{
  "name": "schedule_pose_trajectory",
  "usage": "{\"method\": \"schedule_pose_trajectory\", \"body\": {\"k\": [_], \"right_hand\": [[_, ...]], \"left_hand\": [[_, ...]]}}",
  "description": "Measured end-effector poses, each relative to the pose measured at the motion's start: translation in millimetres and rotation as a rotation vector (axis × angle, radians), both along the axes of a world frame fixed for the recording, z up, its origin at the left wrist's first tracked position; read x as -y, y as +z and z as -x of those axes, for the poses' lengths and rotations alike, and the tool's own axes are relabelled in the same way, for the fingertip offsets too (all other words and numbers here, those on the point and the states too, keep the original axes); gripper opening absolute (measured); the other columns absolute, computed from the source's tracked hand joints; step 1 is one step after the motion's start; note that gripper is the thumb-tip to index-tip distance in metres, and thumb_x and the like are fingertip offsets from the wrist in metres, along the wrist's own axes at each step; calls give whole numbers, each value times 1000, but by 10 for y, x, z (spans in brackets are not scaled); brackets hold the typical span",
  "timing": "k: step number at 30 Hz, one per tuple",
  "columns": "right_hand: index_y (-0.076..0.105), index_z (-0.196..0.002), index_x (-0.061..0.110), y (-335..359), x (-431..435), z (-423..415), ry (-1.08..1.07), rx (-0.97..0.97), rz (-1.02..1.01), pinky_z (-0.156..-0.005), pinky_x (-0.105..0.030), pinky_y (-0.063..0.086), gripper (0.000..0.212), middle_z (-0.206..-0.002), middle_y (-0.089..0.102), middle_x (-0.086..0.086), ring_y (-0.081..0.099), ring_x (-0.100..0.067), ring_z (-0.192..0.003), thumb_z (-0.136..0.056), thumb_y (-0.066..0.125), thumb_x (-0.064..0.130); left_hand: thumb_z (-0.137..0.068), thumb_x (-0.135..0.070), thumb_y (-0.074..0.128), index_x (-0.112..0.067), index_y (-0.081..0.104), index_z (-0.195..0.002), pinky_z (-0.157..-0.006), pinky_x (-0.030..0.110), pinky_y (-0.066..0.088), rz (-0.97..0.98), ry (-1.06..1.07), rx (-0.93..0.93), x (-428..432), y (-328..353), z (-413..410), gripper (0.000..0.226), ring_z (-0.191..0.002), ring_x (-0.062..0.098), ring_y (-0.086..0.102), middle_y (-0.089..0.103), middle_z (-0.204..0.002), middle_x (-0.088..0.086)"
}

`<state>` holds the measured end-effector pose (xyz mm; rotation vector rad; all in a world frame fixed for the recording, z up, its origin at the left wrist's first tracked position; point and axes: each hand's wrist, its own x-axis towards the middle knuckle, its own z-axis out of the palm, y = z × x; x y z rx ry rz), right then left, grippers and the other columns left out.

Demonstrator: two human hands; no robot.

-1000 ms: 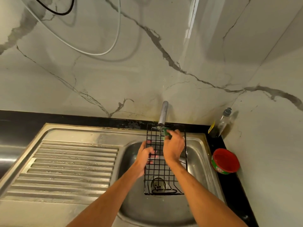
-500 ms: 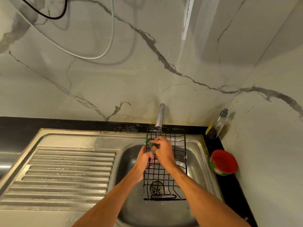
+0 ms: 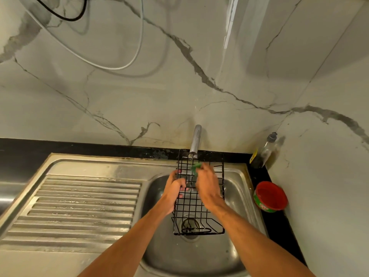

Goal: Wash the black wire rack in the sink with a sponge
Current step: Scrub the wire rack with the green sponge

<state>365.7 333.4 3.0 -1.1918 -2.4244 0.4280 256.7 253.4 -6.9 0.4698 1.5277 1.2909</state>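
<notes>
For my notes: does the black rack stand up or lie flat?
Standing on end: the rack, bottom in the sink, top by the tap; left hand holds it.

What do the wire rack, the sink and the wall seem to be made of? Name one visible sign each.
Wire rack: metal wire, probably black-coated; thin rigid glossy grid.
Sink: likely stainless steel; silvery, dull reflections.
Wall: marble or marble-look tile; grey veins, sheen, visible joints.

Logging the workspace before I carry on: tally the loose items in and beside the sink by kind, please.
black wire rack: 1
green sponge: 1
bottle: 1
red tub: 1
Total: 4
</notes>
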Motion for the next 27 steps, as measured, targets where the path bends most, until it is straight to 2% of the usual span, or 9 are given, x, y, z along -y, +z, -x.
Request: {"method": "schedule_pose_trajectory", "body": {"k": [3,6,9,12,14,17,21,25,27], "right_hand": [[66,-120,9,-48,108,-67,124,4,44,-97,-34,52,41,-124,56,-3,53,-16,-113,-85,59,-9],[67,-120,13,-21,-60,-103,-97,-112,38,-86,-27,56,40,-117,55,2,53,-8,-101,-87,60,-7],[68,-114,1,34,79,5,22,-115,60,-83,-10,44,32,-116,58,-13,50,-13,-97,-90,49,-9],[68,-104,-1,-38,286,-1,246,28,14,-91,-31,42,24,-112,58,-21,47,-26,-103,-88,51,-8],[68,-106,9,-89,209,-64,99,-38,69,-87,-39,52,25,-113,57,-12,54,-24,-99,-88,56,-3],[66,-121,13,-65,232,-44,-78,-9,29,-91,-32,55,40,-123,56,-3,54,-17,-109,-85,64,-3],[65,-118,12,-60,476,11,72,43,89,-77,-23,55,34,-118,58,-1,55,-9,-93,-90,56,-3],[68,-115,16,-24,381,-55,-142,41,64,-82,-28,57,30,-120,59,-1,63,-13,-95,-86,69,6],[68,-115,17,-41,427,9,-176,43,33,-82,-28,56,29,-119,62,0,63,-13,-96,-87,68,9]], "left_hand": [[-75,-1,54,-18,50,-131,-75,37,46,9,15,-14,22,-25,-2,58,-85,18,59,65,-101,9],[-77,2,52,-18,49,-135,-70,35,45,3,27,18,38,0,-6,61,-85,19,60,64,-99,12],[-82,1,53,-19,43,-143,-73,31,47,0,38,-10,23,62,-8,65,-94,19,61,64,-110,12],[-81,-9,57,-15,38,-148,-77,33,47,-24,66,-25,32,66,32,69,-103,21,59,62,-123,17],[-83,-9,55,-18,42,-144,-80,37,49,-32,90,-15,43,63,79,63,-99,23,62,65,-118,17],[-89,-2,51,-21,47,-137,-80,40,50,-53,120,1,58,131,92,52,-93,23,65,66,-113,17],[-91,-4,53,-19,45,-139,-77,33,47,-57,155,-40,77,146,117,50,-94,18,58,62,-115,14],[-91,-4,52,-20,48,-133,-81,42,49,-57,156,-11,105,157,131,45,-93,23,61,65,-108,12],[-88,-10,55,-21,48,-132,-86,43,51,-48,153,-23,98,184,106,46,-97,24,62,65,-113,11]]}}
